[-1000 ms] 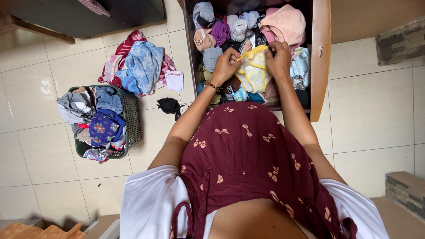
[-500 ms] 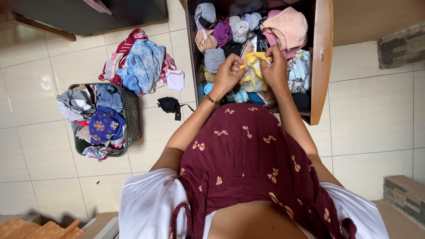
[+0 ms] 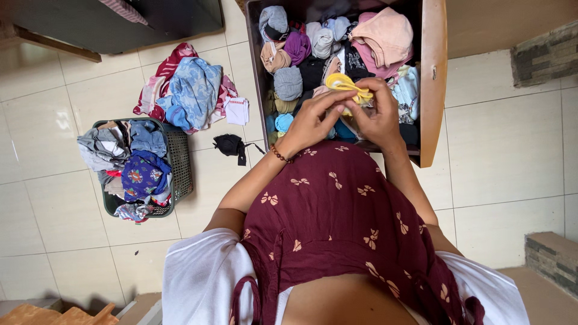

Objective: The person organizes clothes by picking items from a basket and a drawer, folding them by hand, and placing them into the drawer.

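Both my hands hold a small yellow garment (image 3: 348, 85), rolled into a tight bundle, over an open wooden drawer (image 3: 433, 72). My left hand (image 3: 310, 120), with a bead bracelet at the wrist, pinches the bundle from the left. My right hand (image 3: 379, 114) grips it from the right. The drawer below is packed with several rolled clothes: grey, purple, black, blue and a pink piece (image 3: 385, 36) at the far right.
A dark green laundry basket (image 3: 180, 165) full of mixed clothes stands on the tiled floor at left. A heap of red and blue clothes (image 3: 189, 87) lies beyond it, with a small white cloth (image 3: 238, 111) and a black item (image 3: 230, 144) nearby. Dark furniture (image 3: 90, 24) is at top left.
The yellow garment has gone from spread out between my hands to a small rolled bundle. My hands have drawn closer together over the drawer.
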